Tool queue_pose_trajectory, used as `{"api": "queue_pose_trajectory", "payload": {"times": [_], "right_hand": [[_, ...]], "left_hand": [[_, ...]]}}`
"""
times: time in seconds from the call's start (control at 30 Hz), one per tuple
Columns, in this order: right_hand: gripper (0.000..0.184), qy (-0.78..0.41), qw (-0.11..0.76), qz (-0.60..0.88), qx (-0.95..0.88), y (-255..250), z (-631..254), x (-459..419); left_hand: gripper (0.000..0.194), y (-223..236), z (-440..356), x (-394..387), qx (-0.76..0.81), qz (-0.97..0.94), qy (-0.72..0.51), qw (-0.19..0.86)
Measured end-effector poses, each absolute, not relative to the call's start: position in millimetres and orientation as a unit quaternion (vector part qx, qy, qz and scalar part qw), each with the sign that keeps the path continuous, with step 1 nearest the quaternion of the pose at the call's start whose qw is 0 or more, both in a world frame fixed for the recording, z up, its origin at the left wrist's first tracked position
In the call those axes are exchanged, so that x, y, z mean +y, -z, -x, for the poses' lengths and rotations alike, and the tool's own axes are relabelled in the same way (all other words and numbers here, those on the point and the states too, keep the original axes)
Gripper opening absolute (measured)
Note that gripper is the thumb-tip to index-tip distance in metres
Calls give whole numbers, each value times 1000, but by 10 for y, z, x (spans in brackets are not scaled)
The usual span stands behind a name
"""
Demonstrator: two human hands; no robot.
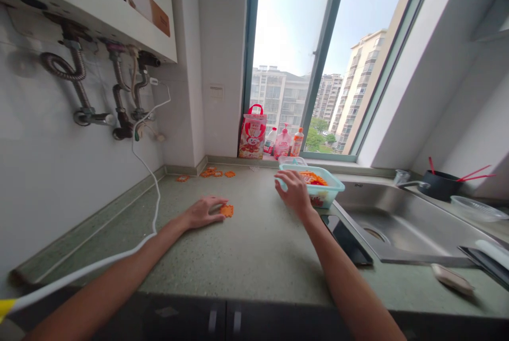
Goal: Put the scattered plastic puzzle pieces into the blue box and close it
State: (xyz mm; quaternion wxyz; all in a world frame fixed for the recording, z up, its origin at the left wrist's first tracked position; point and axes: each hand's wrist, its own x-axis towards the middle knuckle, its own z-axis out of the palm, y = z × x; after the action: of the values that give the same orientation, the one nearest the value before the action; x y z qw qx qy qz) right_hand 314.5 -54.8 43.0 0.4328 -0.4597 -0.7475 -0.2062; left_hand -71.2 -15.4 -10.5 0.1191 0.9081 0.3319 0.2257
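My left hand (204, 211) lies flat on the green countertop (246, 251), fingers stretched toward a small orange piece (227, 210) that its fingertips touch. My right hand (293, 188) curls over the near left rim of a light teal plastic container (332, 187) that holds more orange pieces (313, 177). The container stands at the counter's edge beside the sink. Several other orange pieces (214, 173) lie scattered near the back wall.
A steel sink (397, 224) lies to the right, with a dark pot (439, 184) and red chopsticks behind it. A red printed bag (253, 137) and bottles (283, 143) stand on the window sill. A white cable (153, 192) hangs from the wall heater onto the counter. A dark flat object (348, 240) lies by the sink.
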Motion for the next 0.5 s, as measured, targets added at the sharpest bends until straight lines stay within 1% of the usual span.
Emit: {"api": "queue_pose_trajectory", "payload": {"times": [0.07, 0.13, 0.2, 0.27, 0.3, 0.37, 0.43, 0.5], "right_hand": [[30, 111, 377, 405, -825, -229, -2648, -549], [41, 50, 300, 376, -875, -12, -2214, -549], [30, 7, 258, 342, -904, 144, -1961, -551], [16, 4, 241, 325, -915, 183, -1943, -554], [12, 20, 243, 321, -915, 154, -2014, -556], [8, 86, 270, 325, -902, 11, -2269, -567], [11, 171, 330, 346, -862, -204, -2607, -583], [16, 251, 405, 400, -783, -420, -2962, -594]], "left_hand": [[59, 95, 740, -91, 327, -913, -229, 83], [53, 77, 849, 61, 385, -888, -249, 19], [51, 40, 1048, 275, 494, -829, -260, -43], [55, -14, 1292, 501, 594, -766, -235, -64], [56, -39, 1408, 605, 623, -743, -237, -62], [59, -69, 1584, 777, 664, -705, -245, -48], [51, -67, 1674, 885, 685, -686, -242, -27], [44, -45, 1704, 930, 677, -696, -240, -14]]}}
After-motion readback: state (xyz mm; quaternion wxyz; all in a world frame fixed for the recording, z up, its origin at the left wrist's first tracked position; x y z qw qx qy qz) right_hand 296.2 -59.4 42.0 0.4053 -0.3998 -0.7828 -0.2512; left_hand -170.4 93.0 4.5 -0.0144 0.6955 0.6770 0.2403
